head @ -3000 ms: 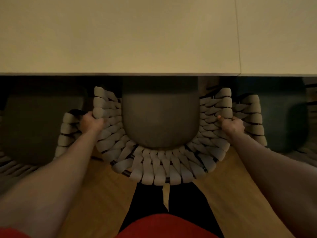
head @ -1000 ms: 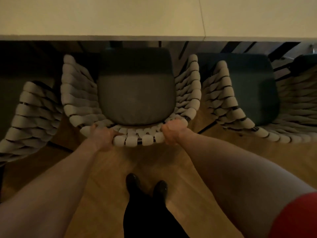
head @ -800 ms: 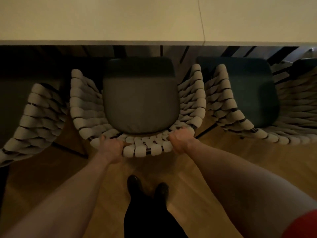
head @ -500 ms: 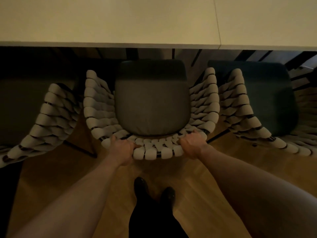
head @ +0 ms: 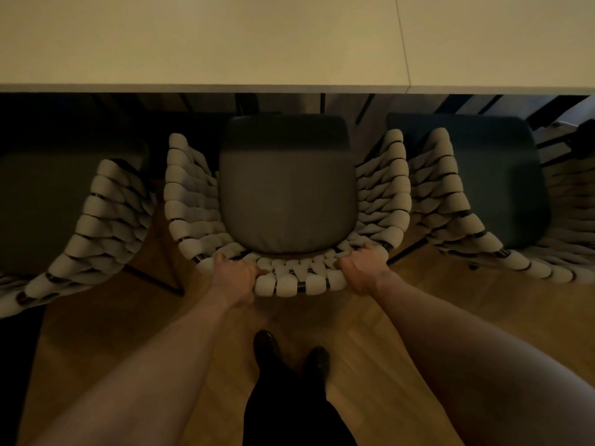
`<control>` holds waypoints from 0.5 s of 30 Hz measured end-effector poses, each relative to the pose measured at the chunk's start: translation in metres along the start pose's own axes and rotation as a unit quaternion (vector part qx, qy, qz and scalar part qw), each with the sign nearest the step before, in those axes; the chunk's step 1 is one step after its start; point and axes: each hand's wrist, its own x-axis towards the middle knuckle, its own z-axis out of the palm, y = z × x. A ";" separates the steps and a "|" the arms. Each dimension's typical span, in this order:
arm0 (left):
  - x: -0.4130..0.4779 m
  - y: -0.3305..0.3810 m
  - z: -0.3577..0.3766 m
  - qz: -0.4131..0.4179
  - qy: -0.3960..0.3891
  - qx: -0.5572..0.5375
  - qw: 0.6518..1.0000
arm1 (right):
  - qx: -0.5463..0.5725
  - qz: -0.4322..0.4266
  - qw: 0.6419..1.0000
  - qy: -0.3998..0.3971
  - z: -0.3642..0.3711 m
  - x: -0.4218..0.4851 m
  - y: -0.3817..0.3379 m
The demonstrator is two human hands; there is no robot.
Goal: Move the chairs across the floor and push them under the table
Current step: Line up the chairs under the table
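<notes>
A chair with a pale woven rope back (head: 296,283) and a grey seat cushion stands straight ahead of me, its front edge just below the rim of the long pale table (head: 199,43). My left hand (head: 235,278) grips the top of the chair's curved back on the left. My right hand (head: 362,268) grips the same back on the right. Most of the seat shows in front of the table edge.
A second woven chair (head: 96,226) stands to the left and a third one with a teal cushion (head: 467,194) to the right, both close beside the middle chair. Wooden floor (head: 370,336) lies below, with my dark shoes (head: 289,352) behind the chair.
Three seconds ago my hands held the chair's sides with the seat further under the table. Now they grip the rear of the back, and more of the seat shows in front of the table edge.
</notes>
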 end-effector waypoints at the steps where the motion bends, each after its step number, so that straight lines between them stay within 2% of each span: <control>1: -0.002 0.000 -0.002 0.001 0.002 -0.006 1.000 | 0.005 0.004 1.000 0.008 -0.001 -0.004 -0.002; 6: -0.017 -0.003 -0.005 0.020 0.021 -0.047 0.998 | 0.110 -0.003 0.992 0.062 -0.001 -0.034 0.001; 9: -0.029 0.002 -0.014 0.025 0.025 -0.042 0.999 | 0.161 -0.018 0.978 0.128 0.001 -0.065 0.018; 15: -0.039 0.066 -0.034 0.038 0.033 -0.079 0.996 | 0.257 0.028 0.936 0.238 0.028 -0.133 0.089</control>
